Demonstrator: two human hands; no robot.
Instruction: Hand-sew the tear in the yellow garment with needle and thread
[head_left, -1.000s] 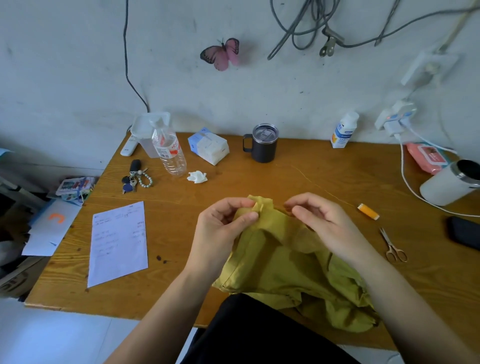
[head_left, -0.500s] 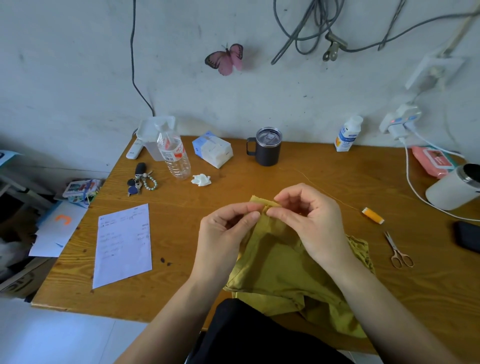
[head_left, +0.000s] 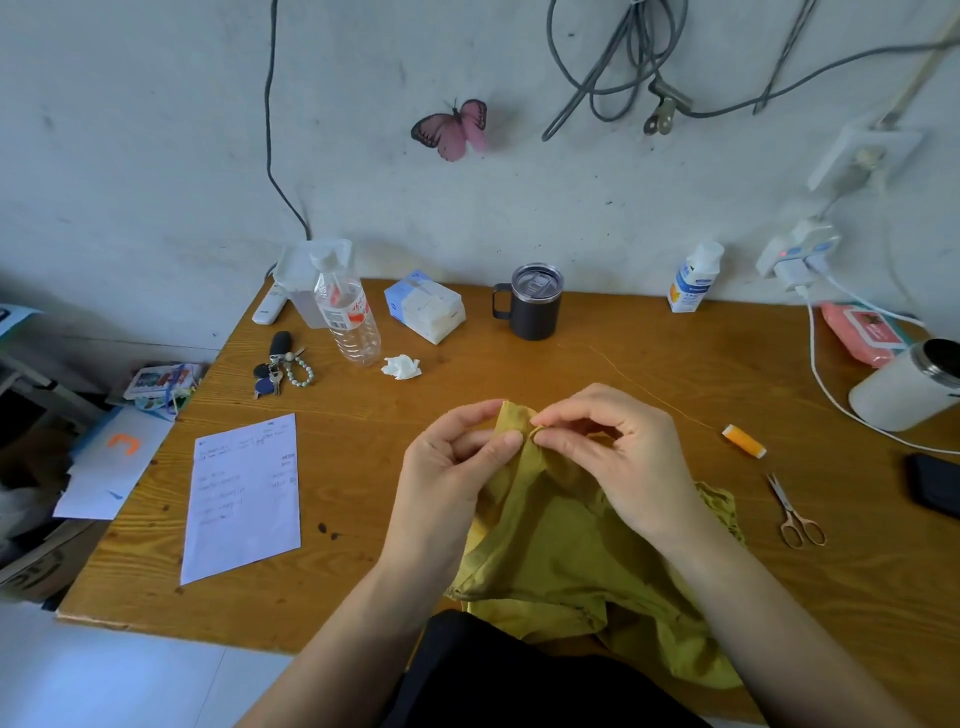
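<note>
The yellow garment (head_left: 550, 551) lies bunched at the table's front edge, with one fold lifted between both hands. My left hand (head_left: 452, 467) pinches that raised fold between thumb and fingers. Right beside it, my right hand (head_left: 608, 447) pinches at the fold's top with thumb and forefinger; the needle is too small to make out. A thin thread (head_left: 649, 395) trails across the wooden table (head_left: 597, 358) behind my right hand. An orange thread spool (head_left: 744, 440) lies to the right, and small scissors (head_left: 795, 512) lie just in front of it.
At the back stand a water bottle (head_left: 347, 317), a tissue pack (head_left: 425, 312), a dark mug (head_left: 532, 300) and a white bottle (head_left: 693, 280). Keys (head_left: 280, 366), a crumpled tissue (head_left: 401, 367) and a paper sheet (head_left: 244, 493) lie left. A white tumbler (head_left: 904, 384), a cable (head_left: 826, 384) and a black phone (head_left: 935, 483) are on the right.
My right hand moved left along the fold until its fingertips met those of my left hand at the fold's top. The garment has bunched up closer under both hands.
</note>
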